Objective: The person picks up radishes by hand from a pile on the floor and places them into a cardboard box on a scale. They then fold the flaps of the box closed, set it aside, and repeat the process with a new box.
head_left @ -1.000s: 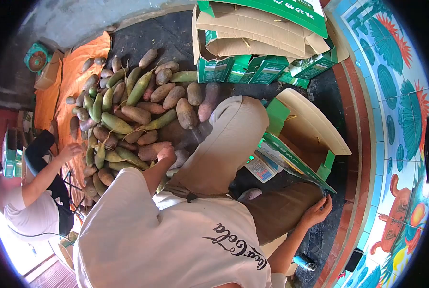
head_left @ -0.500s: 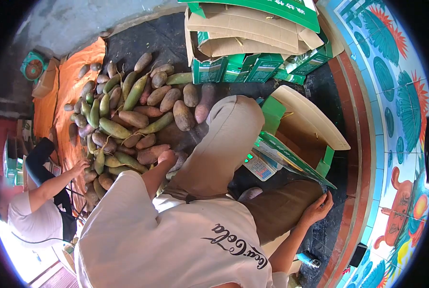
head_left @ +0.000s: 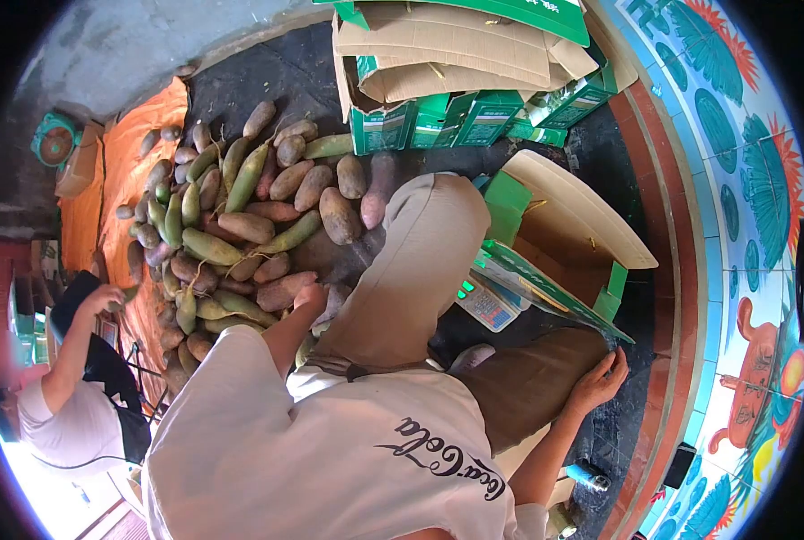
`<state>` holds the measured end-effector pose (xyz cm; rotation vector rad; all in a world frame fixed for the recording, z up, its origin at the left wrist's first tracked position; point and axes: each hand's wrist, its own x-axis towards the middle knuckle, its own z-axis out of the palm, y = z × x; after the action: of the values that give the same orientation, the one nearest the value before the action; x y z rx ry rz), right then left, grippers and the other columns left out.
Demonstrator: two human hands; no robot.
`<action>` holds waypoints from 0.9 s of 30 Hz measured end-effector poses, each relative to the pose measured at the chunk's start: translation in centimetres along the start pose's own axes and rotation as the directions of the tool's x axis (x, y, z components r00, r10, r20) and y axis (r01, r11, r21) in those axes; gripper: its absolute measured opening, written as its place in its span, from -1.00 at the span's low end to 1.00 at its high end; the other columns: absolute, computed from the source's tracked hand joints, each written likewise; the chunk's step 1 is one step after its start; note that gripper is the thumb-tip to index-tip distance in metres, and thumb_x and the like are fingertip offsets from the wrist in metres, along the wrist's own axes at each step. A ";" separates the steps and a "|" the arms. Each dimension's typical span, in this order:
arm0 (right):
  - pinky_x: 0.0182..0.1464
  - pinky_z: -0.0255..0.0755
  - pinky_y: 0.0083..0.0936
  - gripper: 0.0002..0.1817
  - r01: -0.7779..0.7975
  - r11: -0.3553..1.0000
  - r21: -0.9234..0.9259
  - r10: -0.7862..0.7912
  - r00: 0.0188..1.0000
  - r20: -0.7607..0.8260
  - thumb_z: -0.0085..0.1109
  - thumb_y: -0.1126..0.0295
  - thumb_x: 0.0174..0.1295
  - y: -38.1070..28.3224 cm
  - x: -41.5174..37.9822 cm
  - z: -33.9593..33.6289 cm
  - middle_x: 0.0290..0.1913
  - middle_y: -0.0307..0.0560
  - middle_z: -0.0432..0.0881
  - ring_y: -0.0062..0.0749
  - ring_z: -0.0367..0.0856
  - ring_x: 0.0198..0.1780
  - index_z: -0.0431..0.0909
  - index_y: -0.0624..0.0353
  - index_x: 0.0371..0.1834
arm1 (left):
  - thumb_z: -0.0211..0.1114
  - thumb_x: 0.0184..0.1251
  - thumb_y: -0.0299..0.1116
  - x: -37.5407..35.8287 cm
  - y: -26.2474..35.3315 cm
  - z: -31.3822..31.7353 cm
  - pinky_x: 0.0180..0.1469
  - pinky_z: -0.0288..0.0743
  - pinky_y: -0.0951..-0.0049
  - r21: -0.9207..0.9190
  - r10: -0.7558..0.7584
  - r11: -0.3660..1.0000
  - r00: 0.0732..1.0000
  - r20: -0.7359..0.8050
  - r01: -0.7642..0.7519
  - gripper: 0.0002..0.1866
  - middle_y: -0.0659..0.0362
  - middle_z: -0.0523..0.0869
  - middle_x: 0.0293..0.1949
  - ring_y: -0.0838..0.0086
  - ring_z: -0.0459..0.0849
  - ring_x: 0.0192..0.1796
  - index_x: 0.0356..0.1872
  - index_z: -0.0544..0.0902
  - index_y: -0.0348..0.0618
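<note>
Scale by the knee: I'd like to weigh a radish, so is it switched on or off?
On: green digits glow on the scale's display.

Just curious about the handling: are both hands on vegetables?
No, the left hand is at a reddish root, while the right hand rests against the knee.

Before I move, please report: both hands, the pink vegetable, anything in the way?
Left hand at pink vegetable, grip unclear. Right hand open, by right knee. Other vegetables crowd around the pink one.
</note>
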<state>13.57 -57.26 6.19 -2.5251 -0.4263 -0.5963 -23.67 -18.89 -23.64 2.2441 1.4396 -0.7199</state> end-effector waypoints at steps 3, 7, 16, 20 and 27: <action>0.06 0.38 -0.28 -0.71 0.015 1.000 -0.008 -0.015 1.000 -0.005 -0.02 0.33 0.37 0.2 0.0 0.0 -0.04 0.11 0.55 -0.03 0.52 0.00 0.49 0.30 0.01 | -0.10 0.45 0.00 0.9 -0.3 0.7 0.06 0.52 0.18 -0.011 -0.037 0.999 0.997 0.061 0.038 -0.52 -0.02 0.67 -0.06 0.13 0.64 0.02 -0.13 0.66 -0.17; 0.04 0.38 -0.28 -0.72 0.009 1.000 -0.005 -0.010 1.000 -0.004 -0.02 0.35 0.37 -0.1 0.0 -0.1 -0.06 0.13 0.55 -0.03 0.52 -0.02 0.50 0.30 0.01 | -0.12 0.45 0.00 0.6 -0.5 0.5 0.09 0.50 0.15 -0.095 -0.048 0.994 0.998 0.028 0.050 -0.52 -0.03 0.66 -0.04 0.10 0.62 0.05 -0.09 0.65 -0.15; 0.05 0.38 -0.29 -0.72 0.043 0.999 -0.031 -0.044 0.999 -0.002 -0.04 0.34 0.38 0.0 0.1 0.0 -0.06 0.14 0.56 -0.05 0.52 -0.02 0.51 0.31 0.00 | -0.11 0.45 -0.10 0.1 -1.0 -1.1 0.12 0.48 0.16 -0.185 -0.104 0.976 0.991 0.079 0.117 -0.55 -0.05 0.59 0.08 0.08 0.58 0.11 0.27 0.35 -0.03; 0.06 0.38 -0.30 -0.72 0.024 0.999 -0.030 -0.024 1.000 0.000 -0.03 0.34 0.38 0.3 0.0 0.1 -0.05 0.12 0.57 -0.07 0.53 -0.01 0.52 0.29 0.00 | -0.07 0.39 -0.28 1.0 -3.5 1.2 0.10 0.49 0.17 0.012 0.069 0.998 0.998 0.016 -0.069 -0.59 -0.09 0.60 0.05 0.08 0.59 0.10 0.24 0.38 -0.06; 0.05 0.39 -0.31 -0.71 0.059 0.998 -0.035 -0.060 0.998 -0.019 -0.03 0.31 0.39 -0.1 0.2 0.1 -0.08 0.09 0.59 -0.09 0.54 -0.03 0.53 0.28 -0.02 | -0.02 0.32 -0.40 -1.8 -3.2 -2.9 0.04 0.51 0.12 -0.197 -0.143 0.968 0.987 0.068 0.154 -0.74 -0.12 0.64 -0.05 0.05 0.62 0.05 -0.02 0.48 -0.19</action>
<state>13.71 -57.05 6.23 -2.5447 -0.4898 -0.6559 -26.63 -17.25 -20.40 1.9665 1.5915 -0.6426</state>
